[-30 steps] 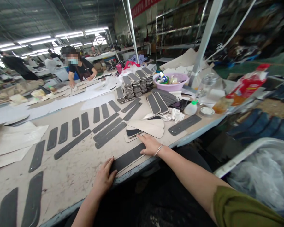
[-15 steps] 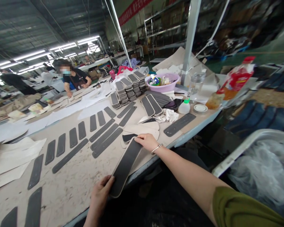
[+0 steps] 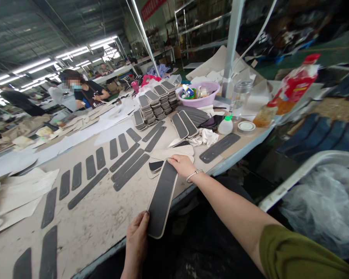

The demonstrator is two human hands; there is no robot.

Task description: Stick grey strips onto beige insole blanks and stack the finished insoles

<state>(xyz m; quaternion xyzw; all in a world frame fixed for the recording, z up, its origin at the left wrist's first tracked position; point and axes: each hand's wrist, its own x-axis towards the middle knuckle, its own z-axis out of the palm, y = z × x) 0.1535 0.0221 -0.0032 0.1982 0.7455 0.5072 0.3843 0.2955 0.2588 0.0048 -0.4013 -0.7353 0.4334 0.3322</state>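
- The left hand holds the near end of a long dark strip with a pale edge. The fingers are closed on that end.
- The right hand holds the far end of the same strip. Its fingers are pinched on that end.
- The strip is lifted off the table. It hangs between the two hands at the near edge of the table, with its near end sticking out past the edge.
- Just past the right hand lies a pile of pale pieces, with a dark piece tucked under it.
- To the left, many dark strips lie flat on the table in rows. Some are long and some are short.
- Farther away stand stacks of dark pads, piled up side by side.
- Right of the stacks sits a purple bowl with small things in it.
- Near the bowl are a clear jar, a small white bottle with a green cap, and a round lid.
- A white rag lies near the bottle.
- One more long dark strip lies at the right side of the table.
- Far on the left, another person leans over the table.
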